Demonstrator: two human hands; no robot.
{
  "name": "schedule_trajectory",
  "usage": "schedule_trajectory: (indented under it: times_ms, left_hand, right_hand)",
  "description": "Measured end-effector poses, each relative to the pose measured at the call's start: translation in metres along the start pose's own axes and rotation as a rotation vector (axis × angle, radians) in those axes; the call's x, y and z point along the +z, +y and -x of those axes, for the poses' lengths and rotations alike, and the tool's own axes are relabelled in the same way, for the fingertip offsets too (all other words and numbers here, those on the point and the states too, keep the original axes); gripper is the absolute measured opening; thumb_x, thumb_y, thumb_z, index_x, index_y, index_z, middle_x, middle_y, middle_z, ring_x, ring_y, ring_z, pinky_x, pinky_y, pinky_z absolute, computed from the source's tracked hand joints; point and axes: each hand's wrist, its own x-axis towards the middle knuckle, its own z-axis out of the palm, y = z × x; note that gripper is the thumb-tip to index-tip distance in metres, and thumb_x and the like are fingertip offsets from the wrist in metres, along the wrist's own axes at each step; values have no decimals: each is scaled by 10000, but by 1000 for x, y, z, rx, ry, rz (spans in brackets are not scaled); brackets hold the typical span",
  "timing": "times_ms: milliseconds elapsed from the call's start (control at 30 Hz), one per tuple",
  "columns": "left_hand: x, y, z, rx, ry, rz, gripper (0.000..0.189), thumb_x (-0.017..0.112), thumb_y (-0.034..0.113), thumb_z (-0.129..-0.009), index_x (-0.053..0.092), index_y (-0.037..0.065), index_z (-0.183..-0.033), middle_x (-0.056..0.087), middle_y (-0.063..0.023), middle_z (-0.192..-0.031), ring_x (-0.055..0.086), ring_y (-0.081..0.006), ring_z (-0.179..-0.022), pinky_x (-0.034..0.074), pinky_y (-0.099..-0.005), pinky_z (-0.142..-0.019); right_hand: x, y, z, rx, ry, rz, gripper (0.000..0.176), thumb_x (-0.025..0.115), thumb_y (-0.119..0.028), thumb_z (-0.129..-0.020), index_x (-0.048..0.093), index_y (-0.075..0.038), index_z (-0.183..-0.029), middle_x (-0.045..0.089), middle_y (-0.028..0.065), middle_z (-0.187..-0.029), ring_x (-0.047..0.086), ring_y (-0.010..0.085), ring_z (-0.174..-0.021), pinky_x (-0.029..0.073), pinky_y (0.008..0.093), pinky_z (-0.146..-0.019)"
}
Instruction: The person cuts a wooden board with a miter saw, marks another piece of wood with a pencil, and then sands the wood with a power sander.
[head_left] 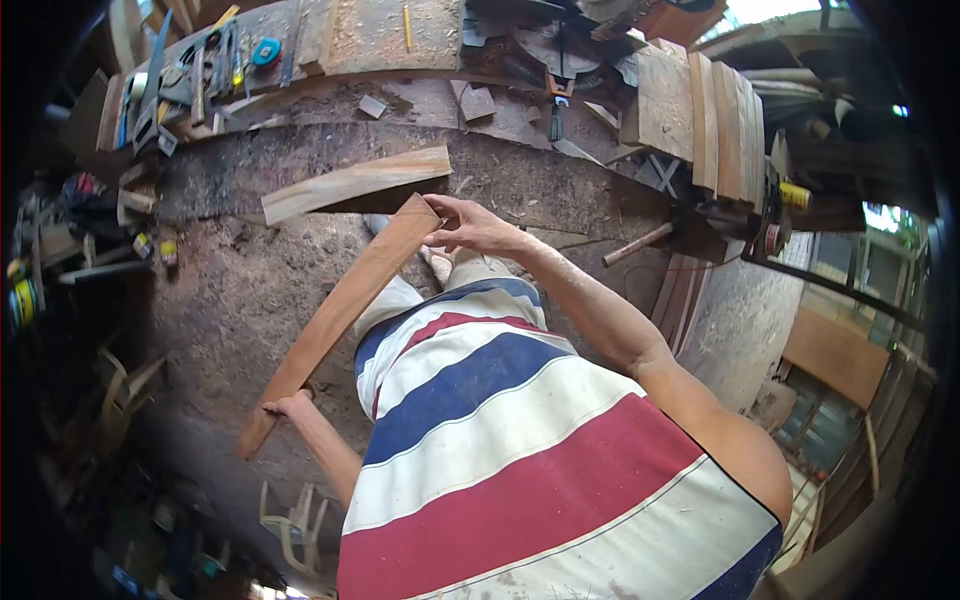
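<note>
Brown board (335, 310): held aslant in front of the torso.
Left hand (292, 404): grips near its lower end.
Right hand (470, 226): pinches its upper end.
Counter (500, 165): bears a paler board (360, 183), unheld.
Stage: brown board apparently cut straight; remaining work indeterminable.

I see a striped apron (510, 400) in white, navy and dark red, a reddish-brown board (335, 325) and a teal tape measure (266, 53).

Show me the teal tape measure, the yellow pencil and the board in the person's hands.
Tape measure (266, 53): head view, on its case.
Pencil (407, 28): head view, middle of its shaft.
Board (348, 302): head view, mid-length on its face.
</note>
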Motion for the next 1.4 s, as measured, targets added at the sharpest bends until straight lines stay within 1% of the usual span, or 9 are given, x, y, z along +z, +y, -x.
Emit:
schedule_trajectory:
  times_ms: [100,200,233,300,500,700,967,1133,1400]
  left_hand:
    - [44,-3,18,-179,-24,70,844,571,859,-957,616,235,-1524,709,-75,-1442,673,-333,-1313,571,-522,-1077]
    - [88,-2,53,-215,-252,127,898,501,885,-969,622,181,-1513,718,-100,-1440,683,-353,-1314,578,-524,-1087]
    - [104,-1,74,-216,-513,119,1055,269,939,-1004,618,90,-1525,724,-119,-1453,649,-354,-1386,524,-545,-1169]
    - [138,2,114,-159,-670,8,1135,211,984,-968,677,70,-1455,749,-117,-1412,651,-356,-1384,532,-529,-1161]
    - [237,12,238,-285,-1028,-84,1074,508,947,-937,656,35,-1483,695,-119,-1491,628,-323,-1397,492,-511,-1209]
    - [328,-33,325,-341,-1375,-191,599,757,616,-998,689,233,-1453,750,-55,-1422,707,-331,-1303,566,-569,-1103]
    - [426,-112,432,-312,-1455,-420,590,836,545,-938,684,220,-1407,749,-77,-1370,711,-333,-1253,574,-615,-1019]
    - [475,-171,464,-339,-1341,-421,582,891,332,-937,660,106,-1421,737,-138,-1383,721,-388,-1261,622,-683,-1017]
    - [517,-165,489,80,-1421,-580,718,911,277,-904,543,8,-1459,599,-228,-1456,655,-440,-1311,590,-708,-1060]
  right_hand:
    - [0,-17,-9,-62,132,-116,898,872,-363,-990,407,-87,-1707,701,157,-1337,691,188,-1087,617,328,-824]
    - [-4,-48,-4,-74,306,-236,842,841,-355,-1019,418,-82,-1693,723,147,-1239,731,186,-1013,625,320,-780]
    - [-9,-54,-1,-47,377,-261,839,834,-362,-1025,414,-78,-1693,726,144,-1234,744,192,-1012,628,323,-789]
    - [-22,-58,1,-37,497,-299,815,817,-372,-1039,419,-67,-1682,733,140,-1219,764,198,-985,634,325,-780]
    - [-63,-19,18,-115,842,-591,646,763,-340,-1080,504,-93,-1618,749,35,-1151,781,174,-945,603,315,-703]
    - [-116,28,50,-227,968,-708,383,779,-346,-1059,669,-174,-1383,746,2,-1060,760,153,-860,573,313,-672]
    - [-206,37,68,-314,1094,-735,363,836,-320,-1010,718,-152,-1310,764,7,-1068,762,144,-803,585,302,-583]
    - [-240,50,72,-320,1181,-692,362,835,-327,-1001,742,-147,-1302,749,6,-984,744,136,-780,554,294,-568]
    - [-308,7,13,-134,1256,-457,400,837,-467,-972,808,-71,-1025,678,23,-772,652,130,-564,464,302,-446]
